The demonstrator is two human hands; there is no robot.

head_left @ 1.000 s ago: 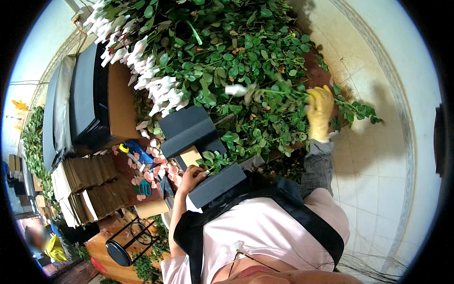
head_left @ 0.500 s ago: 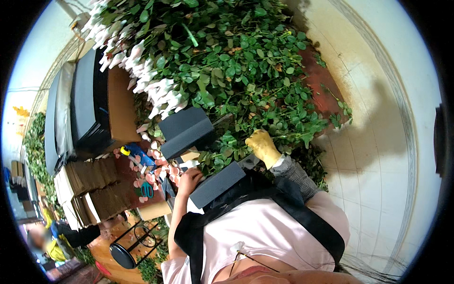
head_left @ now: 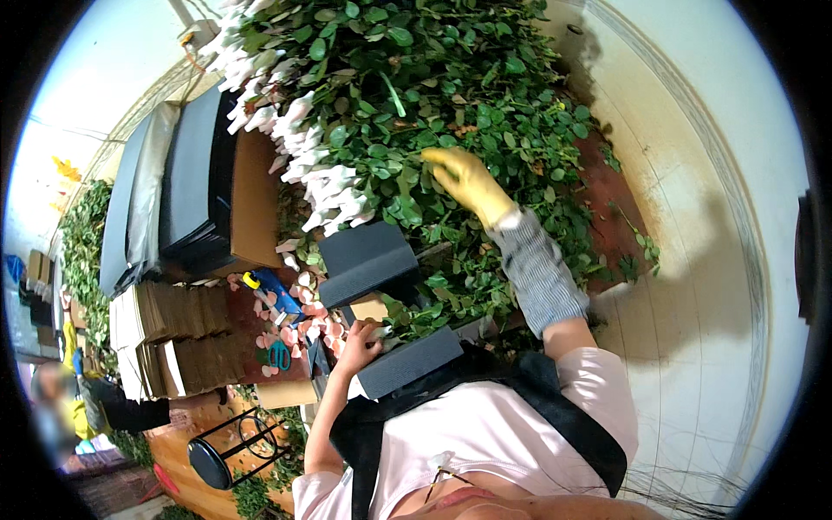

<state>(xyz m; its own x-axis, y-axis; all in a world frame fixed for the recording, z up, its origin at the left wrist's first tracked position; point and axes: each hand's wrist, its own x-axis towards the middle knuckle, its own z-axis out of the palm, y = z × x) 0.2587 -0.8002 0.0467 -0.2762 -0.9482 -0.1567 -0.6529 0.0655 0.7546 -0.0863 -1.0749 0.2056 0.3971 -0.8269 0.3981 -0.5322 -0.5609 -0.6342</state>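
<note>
Pale tiles (head_left: 693, 364) curve around a red-brown table (head_left: 614, 208) in the head view, with another person (head_left: 87, 412) at the far left and a black stool (head_left: 210, 462) at lower left. A thick heap of green leafy stems (head_left: 494, 78) covers much of the table, its white flower heads (head_left: 334, 198) at the left side. Your bare left hand (head_left: 359, 348) curls its fingers at the left end of a dark grey card (head_left: 412, 362); something pale shows by the fingertips, but I cannot tell whether you grip it. Leafy sprigs (head_left: 425, 318) lie between that card and a second grey card (head_left: 368, 260). Your yellow-gloved right hand (head_left: 468, 182) is over the heap, fingers slightly parted. Pink petals (head_left: 333, 330) and teal scissors (head_left: 278, 354) lie left of the cards
</note>
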